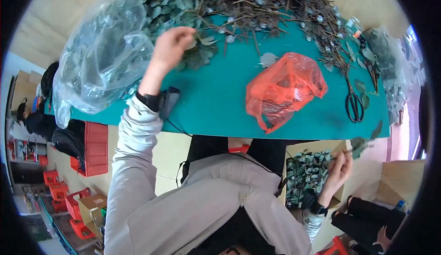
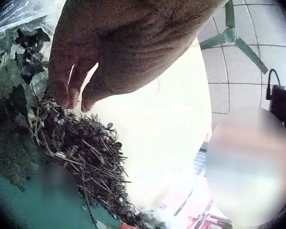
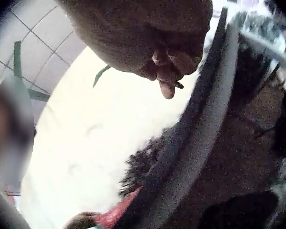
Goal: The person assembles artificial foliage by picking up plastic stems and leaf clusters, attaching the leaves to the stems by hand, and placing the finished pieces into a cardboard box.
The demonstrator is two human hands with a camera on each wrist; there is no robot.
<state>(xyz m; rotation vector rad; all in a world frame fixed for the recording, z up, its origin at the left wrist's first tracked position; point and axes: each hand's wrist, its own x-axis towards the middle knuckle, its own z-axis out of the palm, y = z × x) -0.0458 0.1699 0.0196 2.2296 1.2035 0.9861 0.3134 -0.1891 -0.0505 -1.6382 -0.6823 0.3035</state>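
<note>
In the head view my left hand [image 1: 169, 50] hovers over the table's left side, beside a heap of green leafy branches [image 1: 177, 2]. Nothing shows between its fingers, which point down with gaps between them in the left wrist view. Below the table's front edge on the right, my right hand [image 1: 340, 168] pinches a leafy sprig [image 1: 362, 147]. The short stem end [image 3: 179, 85] pokes out past the fingertips in the right wrist view. Under that hand stands a box full of cut leafy sprigs [image 1: 305, 177].
A red plastic bag [image 1: 287, 89] lies mid-table on the green top [image 1: 206, 103]. Black scissors [image 1: 354, 105] lie to the right. Bare brown twigs [image 1: 257, 0] pile along the back. A clear plastic bag [image 1: 105, 57] covers the left end. Red stools [image 1: 59, 191] stand on the floor.
</note>
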